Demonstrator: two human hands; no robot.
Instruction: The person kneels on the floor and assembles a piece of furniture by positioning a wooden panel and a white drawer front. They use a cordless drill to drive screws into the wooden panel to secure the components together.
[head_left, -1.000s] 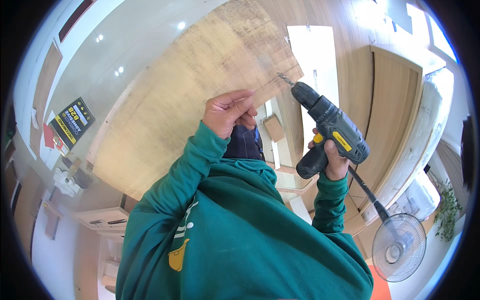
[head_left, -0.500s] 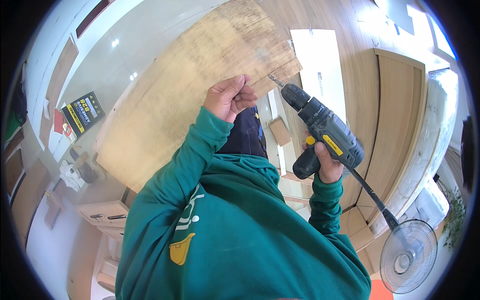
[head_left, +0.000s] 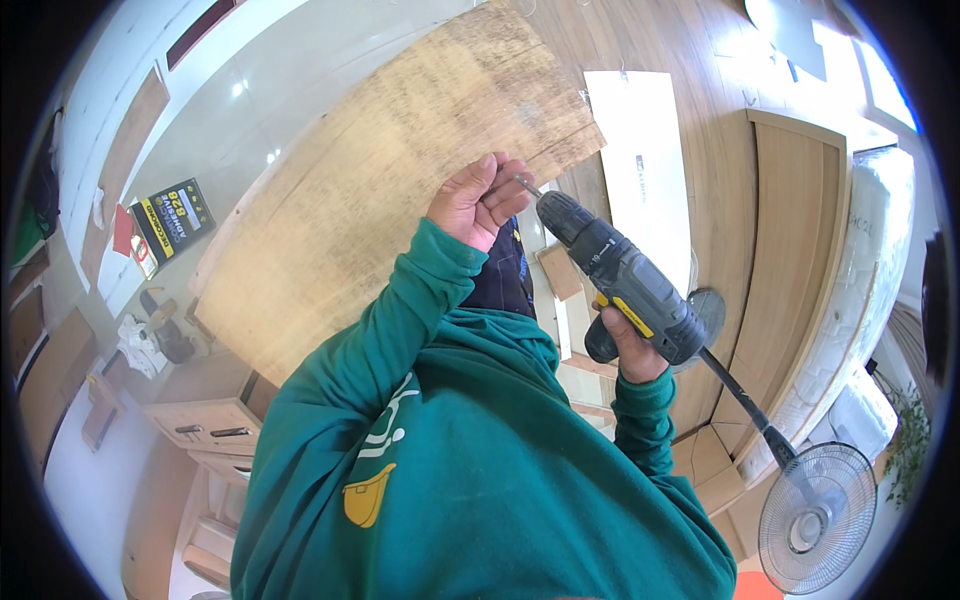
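Observation:
My right hand (head_left: pixel 632 343) is wrapped round the grip of a dark grey cordless drill (head_left: pixel 630 285) with yellow accents. The drill slants up and left, its bit (head_left: pixel 527 186) reaching the fingers of my left hand (head_left: pixel 480 203). The left thumb and fingertips are pinched together; a small dark thing seems to be between them, too small to name. Below both hands' level lies a large worn wooden board (head_left: pixel 350 190), with the left hand held over its right part.
A white panel (head_left: pixel 640 150) lies on the wooden floor beyond the drill. To the right are a wooden cabinet piece (head_left: pixel 795 220) and a standing fan (head_left: pixel 815 520). At left lie an adhesive can (head_left: pixel 178 225) and a hammer (head_left: pixel 165 325). A small wood block (head_left: pixel 560 272) sits below the drill.
The drill has moved left and slightly down in my right hand, bringing its bit to my left fingers. My left hand has shifted slightly right, still pinched.

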